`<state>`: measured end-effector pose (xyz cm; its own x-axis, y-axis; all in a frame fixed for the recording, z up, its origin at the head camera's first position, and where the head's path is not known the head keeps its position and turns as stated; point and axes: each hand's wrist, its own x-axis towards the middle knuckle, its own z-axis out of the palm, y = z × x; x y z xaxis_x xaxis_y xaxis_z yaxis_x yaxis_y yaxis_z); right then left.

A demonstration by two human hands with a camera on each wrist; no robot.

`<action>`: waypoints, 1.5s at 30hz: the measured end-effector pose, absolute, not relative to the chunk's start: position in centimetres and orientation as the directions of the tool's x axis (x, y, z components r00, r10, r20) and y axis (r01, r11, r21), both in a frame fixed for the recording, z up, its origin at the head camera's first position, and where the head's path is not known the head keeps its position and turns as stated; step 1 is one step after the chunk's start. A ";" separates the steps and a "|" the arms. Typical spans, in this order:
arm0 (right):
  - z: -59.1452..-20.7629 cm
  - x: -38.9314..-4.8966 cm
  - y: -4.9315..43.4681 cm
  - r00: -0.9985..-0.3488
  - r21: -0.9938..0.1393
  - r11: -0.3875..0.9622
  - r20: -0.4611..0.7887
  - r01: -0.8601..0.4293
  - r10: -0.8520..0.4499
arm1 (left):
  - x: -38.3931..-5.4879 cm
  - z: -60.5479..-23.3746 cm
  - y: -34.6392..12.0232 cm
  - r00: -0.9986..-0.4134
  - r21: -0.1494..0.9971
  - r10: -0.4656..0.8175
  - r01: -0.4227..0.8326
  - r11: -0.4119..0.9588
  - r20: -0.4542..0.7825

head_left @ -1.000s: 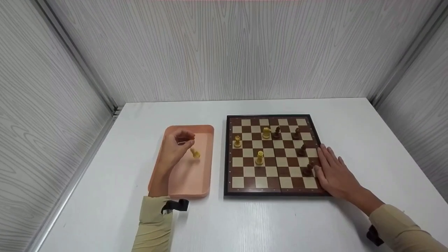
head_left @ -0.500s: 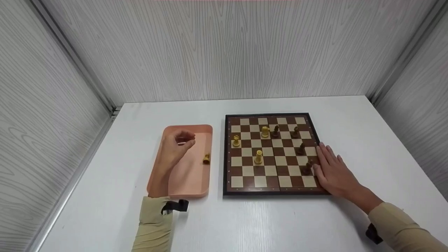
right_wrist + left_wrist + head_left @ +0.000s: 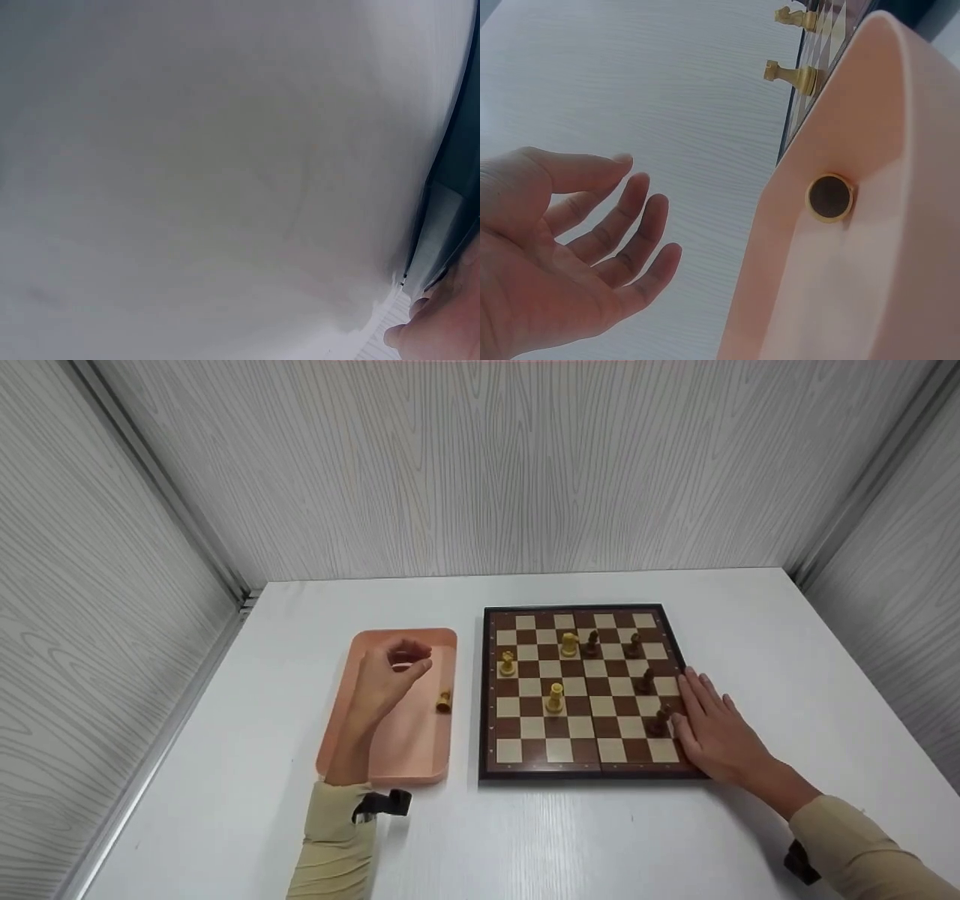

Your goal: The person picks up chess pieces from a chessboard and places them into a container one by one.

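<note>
My left hand [image 3: 390,679] hovers over the pink tray [image 3: 397,769] with its fingers loosely bent and nothing between them. A yellow chess piece [image 3: 444,702] lies on its side against the tray's right wall, apart from the hand; the left wrist view shows its dark round base [image 3: 830,197], and its kind is hidden. My right hand [image 3: 720,739] rests with straight fingers along the right edge of the chessboard [image 3: 540,774], its thumb close to a dark chess piece [image 3: 659,722]. On the board stand a yellow rook [image 3: 555,699], a yellow knight [image 3: 569,644] and another yellow piece [image 3: 508,663].
More dark chess pieces stand on the board's right half, among them one beside the knight [image 3: 592,643], one farther right [image 3: 634,645] and one near my fingertips [image 3: 646,682]. The white table [image 3: 540,840] is enclosed by pale wood-grain walls [image 3: 480,472].
The yellow piece has dropped from my left hand and come to rest at the tray's right wall. My left hand has since shifted slightly right. The right hand stays on the board's edge.
</note>
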<state>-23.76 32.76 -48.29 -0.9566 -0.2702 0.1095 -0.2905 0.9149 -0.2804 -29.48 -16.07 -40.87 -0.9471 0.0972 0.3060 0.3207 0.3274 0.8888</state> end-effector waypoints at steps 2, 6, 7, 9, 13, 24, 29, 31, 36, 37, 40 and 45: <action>-48.3 -23.7 32.8 -0.956 -0.280 0.915 0.111 -0.291 -0.270 | -29.3 -40.6 -15.6 -0.947 0.889 0.101 0.320 0.329 0.303; -48.3 -23.7 32.9 -0.955 -0.282 0.913 0.115 -0.294 -0.272 | -28.8 -39.8 -14.8 -0.952 0.894 0.111 0.306 0.327 0.285; -48.3 -23.7 32.9 -0.955 -0.282 0.913 0.116 -0.294 -0.272 | -28.7 -39.7 -14.7 -0.953 0.893 0.116 0.303 0.331 0.281; -48.3 -23.7 32.9 -0.956 -0.285 0.912 0.114 -0.293 -0.272 | -28.6 -39.6 -14.4 -0.953 0.892 0.129 0.304 0.335 0.276; -48.2 -23.7 33.0 -0.955 -0.289 0.911 0.112 -0.295 -0.274 | -28.6 -39.7 -13.9 -0.949 0.884 0.148 0.314 0.345 0.280; -47.7 -23.7 33.2 -0.956 -0.284 0.913 0.100 -0.293 -0.275 | -28.2 -39.5 -12.0 -0.937 0.909 0.214 0.326 0.258 0.275; -47.5 -23.8 33.2 -0.957 -0.274 0.917 0.096 -0.291 -0.275 | -28.1 -39.7 -11.2 -0.937 0.920 0.228 0.317 0.229 0.266; -47.5 -23.9 33.1 -0.955 -0.269 0.917 0.101 -0.296 -0.279 | -28.0 -39.9 -11.0 -0.941 0.921 0.219 0.309 0.238 0.260; -47.7 -24.2 32.7 -0.950 -0.267 0.912 0.118 -0.310 -0.288 | -27.8 -40.3 -10.6 -0.945 0.921 0.209 0.299 0.251 0.250; -47.8 -24.2 32.7 -0.950 -0.268 0.912 0.117 -0.310 -0.288 | -27.7 -40.3 -10.4 -0.944 0.920 0.214 0.301 0.249 0.251; -48.0 -24.0 32.7 -0.954 -0.274 0.914 0.107 -0.300 -0.281 | -27.7 -40.5 -9.8 -0.936 0.916 0.241 0.315 0.247 0.257; -48.0 -23.8 32.8 -0.957 -0.268 0.919 0.090 -0.289 -0.274 | -27.7 -41.1 -8.4 -0.923 0.903 0.282 0.338 0.264 0.263</action>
